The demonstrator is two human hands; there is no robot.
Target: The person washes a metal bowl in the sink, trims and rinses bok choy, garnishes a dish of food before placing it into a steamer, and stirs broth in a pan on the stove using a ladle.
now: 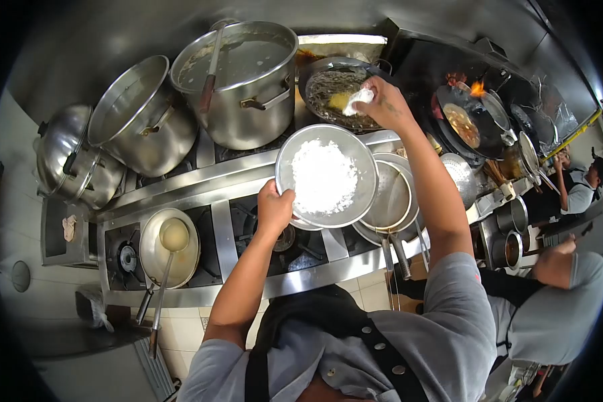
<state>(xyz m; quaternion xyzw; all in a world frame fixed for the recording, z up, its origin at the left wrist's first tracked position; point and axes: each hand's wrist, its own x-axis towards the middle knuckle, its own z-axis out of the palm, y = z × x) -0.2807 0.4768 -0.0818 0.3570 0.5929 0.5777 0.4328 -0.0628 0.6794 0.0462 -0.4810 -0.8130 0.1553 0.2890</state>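
Hand [380, 102] over oil-filled wok [323, 75], grip closed around white-coated piece [359, 100], its shape partly hidden by fingers

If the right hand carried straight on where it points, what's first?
Beyond the white-coated piece it holds, the right hand would probably meet the bubbling oil in the wok first, though its height is hard to judge.

Shiny metal bowl [364, 198], smooth rim
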